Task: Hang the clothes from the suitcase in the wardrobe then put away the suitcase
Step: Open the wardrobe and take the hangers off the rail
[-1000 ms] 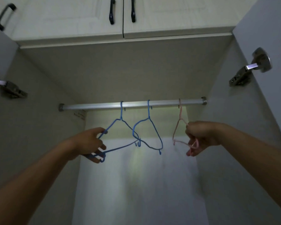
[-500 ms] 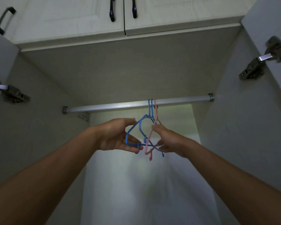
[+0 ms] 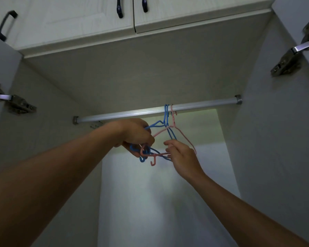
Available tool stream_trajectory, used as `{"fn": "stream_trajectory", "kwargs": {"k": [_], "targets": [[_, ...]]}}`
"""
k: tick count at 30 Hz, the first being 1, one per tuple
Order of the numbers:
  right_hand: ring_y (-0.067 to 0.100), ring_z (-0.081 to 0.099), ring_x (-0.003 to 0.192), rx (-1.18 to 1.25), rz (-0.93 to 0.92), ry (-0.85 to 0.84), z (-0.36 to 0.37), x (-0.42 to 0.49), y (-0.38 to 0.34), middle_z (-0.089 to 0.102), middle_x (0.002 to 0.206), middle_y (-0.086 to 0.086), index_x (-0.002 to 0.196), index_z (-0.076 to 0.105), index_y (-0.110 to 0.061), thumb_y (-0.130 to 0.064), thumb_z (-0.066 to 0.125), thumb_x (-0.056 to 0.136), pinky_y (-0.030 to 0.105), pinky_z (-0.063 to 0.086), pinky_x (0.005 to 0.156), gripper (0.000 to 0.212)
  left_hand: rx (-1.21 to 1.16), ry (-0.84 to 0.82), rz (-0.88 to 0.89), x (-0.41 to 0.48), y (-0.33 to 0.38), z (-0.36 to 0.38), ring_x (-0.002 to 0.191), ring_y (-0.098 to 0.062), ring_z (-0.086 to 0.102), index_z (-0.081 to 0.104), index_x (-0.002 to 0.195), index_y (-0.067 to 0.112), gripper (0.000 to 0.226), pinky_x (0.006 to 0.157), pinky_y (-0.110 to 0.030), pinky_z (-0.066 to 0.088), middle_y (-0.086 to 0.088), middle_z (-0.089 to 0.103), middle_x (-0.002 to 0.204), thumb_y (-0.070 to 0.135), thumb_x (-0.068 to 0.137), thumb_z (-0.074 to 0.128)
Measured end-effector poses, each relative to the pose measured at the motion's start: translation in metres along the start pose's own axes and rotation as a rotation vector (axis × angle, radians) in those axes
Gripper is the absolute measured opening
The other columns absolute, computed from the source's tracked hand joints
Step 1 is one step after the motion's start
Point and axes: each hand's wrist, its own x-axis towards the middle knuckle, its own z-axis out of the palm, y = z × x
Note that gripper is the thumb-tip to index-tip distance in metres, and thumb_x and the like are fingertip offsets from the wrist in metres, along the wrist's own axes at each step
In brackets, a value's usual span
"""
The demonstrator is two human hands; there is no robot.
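Two blue hangers (image 3: 166, 115), pink hanger (image 3: 172, 117) on rail (image 3: 205, 105) | left hand (image 3: 136, 134) grips blue ends; right hand (image 3: 182, 156) pinches pink bar

Two blue hangers (image 3: 155, 124) and one pink hanger (image 3: 184, 138), all thin wire, hung bunched together with their hooks touching, right of centre on the silver rail (image 3: 203, 104) high inside the open, pale wardrobe (image 3: 150, 77). Their tangled lower corners were gripped by the left hand (image 3: 136, 134) and the right hand (image 3: 182, 155).
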Motion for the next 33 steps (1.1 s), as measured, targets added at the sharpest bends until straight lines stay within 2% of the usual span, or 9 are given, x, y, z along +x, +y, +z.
{"fn": "stream_trajectory", "kwargs": {"k": [4,7,10,13,16,18,24,28,33], "targets": [[0.022,0.063,0.088,0.068,0.048,0.262,-0.002,-0.002,0.017,0.057,0.099,-0.002,0.086,0.05,-0.03,-0.032,0.056,0.098,0.051,0.059,0.08,0.013,-0.009,0.063,0.062,-0.001,-0.003,0.002,0.081,-0.026,0.079,0.061,0.119,0.007,0.023,0.067,-0.03,0.064,-0.013,0.078,0.095,0.015,0.097,0.063],[0.032,0.058,0.1,0.177,0.292,0.443,-0.004,0.006,0.024,0.045,0.119,0.008,0.108,0.042,-0.018,-0.038,0.07,0.091,0.052,0.057,0.087,0.038,-0.082,0.09,0.106,-0.001,-0.01,0.0,0.082,-0.025,0.079,0.062,0.117,0.008,0.02,0.067,-0.031,0.063,-0.012,0.079,0.094,0.014,0.098,0.06],[0.034,0.061,0.098,0.766,0.666,0.445,-0.013,0.018,0.025,0.041,0.127,0.013,0.14,0.027,-0.017,-0.026,0.079,0.086,0.054,0.06,0.084,0.076,-0.161,0.073,0.122,0.001,-0.025,-0.001,0.085,-0.026,0.079,0.06,0.118,0.013,0.018,0.069,-0.033,0.064,-0.012,0.079,0.094,0.014,0.101,0.056],[0.038,0.054,0.099,1.019,0.842,0.33,-0.027,0.032,0.034,0.038,0.13,0.01,0.133,0.042,-0.007,-0.012,0.078,0.086,0.052,0.062,0.074,0.059,-0.201,0.078,0.142,0.007,-0.042,-0.002,0.083,-0.025,0.079,0.06,0.119,0.018,0.018,0.07,-0.035,0.064,-0.01,0.08,0.092,0.014,0.101,0.056],[0.04,0.069,0.094,1.19,0.789,0.251,-0.032,0.044,0.039,0.047,0.117,0.024,0.099,0.05,0.004,0.003,0.05,0.1,0.044,0.063,0.076,0.001,-0.28,0.11,0.198,0.015,-0.054,-0.002,0.082,-0.023,0.079,0.062,0.122,0.02,0.022,0.064,-0.031,0.063,-0.01,0.08,0.091,0.014,0.101,0.058],[0.035,0.073,0.075,1.227,0.695,0.258,-0.032,0.054,0.041,0.055,0.101,0.03,0.086,0.047,0.005,0.016,0.034,0.098,0.039,0.062,0.066,0.02,-0.349,0.165,0.234,0.022,-0.063,0.0,0.084,-0.025,0.079,0.062,0.126,0.023,0.026,0.062,-0.031,0.063,-0.01,0.08,0.094,0.016,0.101,0.061],[0.038,0.072,0.072,1.19,0.489,0.282,-0.043,0.084,0.028,0.059,0.095,0.03,0.104,0.049,0.003,0.02,0.035,0.089,0.035,0.058,0.047,0.026,-0.488,0.352,0.381,0.036,-0.091,0.003,0.081,-0.034,0.078,0.063,0.127,0.026,0.028,0.063,-0.039,0.065,-0.011,0.08,0.091,0.019,0.1,0.064],[0.042,0.075,0.075,1.135,0.397,0.273,-0.045,0.088,0.014,0.059,0.1,0.032,0.127,0.038,-0.012,0.011,0.036,0.085,0.043,0.06,0.055,0.048,-0.582,0.461,0.396,0.023,-0.104,0.012,0.073,-0.032,0.078,0.066,0.124,0.022,0.026,0.055,-0.032,0.062,-0.013,0.079,0.089,0.021,0.098,0.065],[0.045,0.071,0.08,1.06,0.344,0.244,-0.037,0.017,0.005,0.057,0.089,0.028,0.111,0.033,-0.016,0.007,0.042,0.087,0.049,0.061,0.067,0.034,-0.726,0.455,0.335,-0.029,-0.15,0.066,0.072,-0.034,0.078,0.065,0.129,0.028,0.03,0.053,-0.032,0.061,-0.012,0.078,0.088,0.023,0.1,0.062]]}}
